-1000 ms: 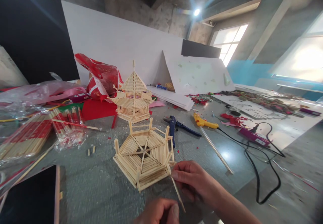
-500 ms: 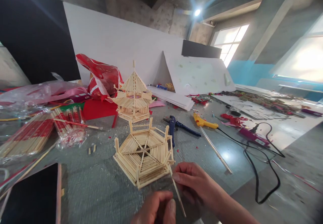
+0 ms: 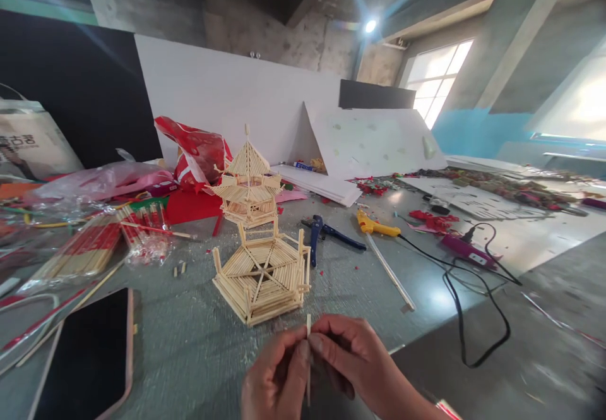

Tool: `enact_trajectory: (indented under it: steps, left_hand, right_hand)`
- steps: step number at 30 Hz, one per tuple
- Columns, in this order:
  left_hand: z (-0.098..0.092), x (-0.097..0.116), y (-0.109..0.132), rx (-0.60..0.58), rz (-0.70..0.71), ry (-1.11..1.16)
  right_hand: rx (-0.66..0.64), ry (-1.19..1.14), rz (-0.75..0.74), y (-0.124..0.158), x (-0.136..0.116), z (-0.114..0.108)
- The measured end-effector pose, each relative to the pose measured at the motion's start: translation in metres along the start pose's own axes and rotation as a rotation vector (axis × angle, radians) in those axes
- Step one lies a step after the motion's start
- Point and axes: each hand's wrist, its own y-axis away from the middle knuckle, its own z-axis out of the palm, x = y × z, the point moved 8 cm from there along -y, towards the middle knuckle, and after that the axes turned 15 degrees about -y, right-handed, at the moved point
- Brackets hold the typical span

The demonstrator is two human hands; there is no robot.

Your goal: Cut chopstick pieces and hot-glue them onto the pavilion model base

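Note:
Between my two hands a thin wooden stick [image 3: 308, 383] stands nearly upright. The fingertips of my left hand [image 3: 279, 369] and my right hand [image 3: 353, 357] both pinch it near its upper end, which pokes out above them. Just beyond the hands lies a six-sided base [image 3: 255, 281] built of wooden sticks, with short posts at its corners and a rail along part of its edge. Behind it rises a small stick pagoda [image 3: 250, 186] with tiered, pointed roofs. Neither hand touches the base.
Right of the base lie a blue-handled cutter [image 3: 331, 235] and a yellow glue gun [image 3: 376, 225] with a clear glue stick, corded to a purple power strip [image 3: 468, 251]. Left are a phone [image 3: 85, 357], bagged stick bundles [image 3: 80, 249] and a red bag [image 3: 196, 155].
My right hand has drawn the stick away from the base's corner and towards me. My left hand has come up to it, and both now hold the stick upright. The view has shifted slightly.

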Motion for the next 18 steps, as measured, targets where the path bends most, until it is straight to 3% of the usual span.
enact_trajectory:
  steps: [7,12,18]
  left_hand:
    - [0.007,-0.001,0.007,-0.03,-0.008,0.012]
    - [0.011,0.004,0.013,-0.051,-0.012,0.049]
    - [0.006,0.009,0.016,-0.003,0.031,-0.047]
  right_hand:
    - [-0.072,0.034,-0.03,0.014,-0.009,0.003]
    - [-0.073,0.23,-0.113,0.024,-0.025,0.004]
    - [-0.052,0.569,-0.338,0.034,-0.049,0.014]
